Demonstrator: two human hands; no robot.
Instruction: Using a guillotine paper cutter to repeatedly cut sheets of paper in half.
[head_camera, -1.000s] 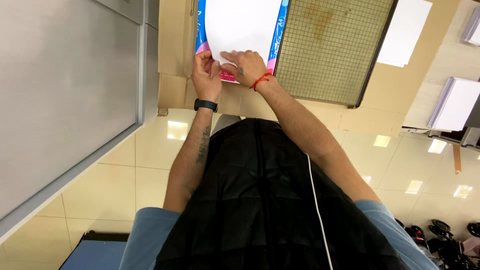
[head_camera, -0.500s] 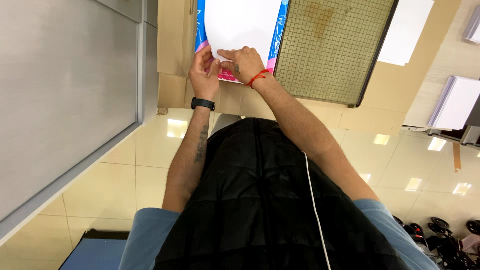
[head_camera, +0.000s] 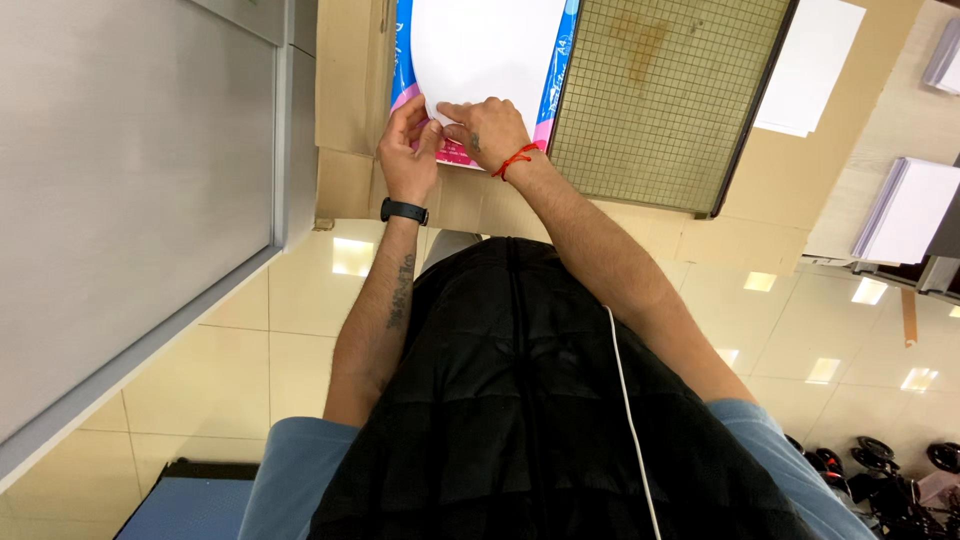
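L hand (head_camera: 408, 155) + R hand (head_camera: 487, 130), fingers curled, both pinching near edge of white sheet (head_camera: 490, 50). Sheet lies on blue-pink paper pack (head_camera: 555, 95), cardboard-covered table (head_camera: 345, 90). Grid cutting mat (head_camera: 660, 95) beside. Risk: uneven pinch creases sheet, or lifts several.

My hands crowd the paper pack (head_camera: 480, 60) at top centre. The gridded cutting board (head_camera: 665, 95) blocks the right side. Bare cardboard (head_camera: 350, 80) at the upper left leaves room.
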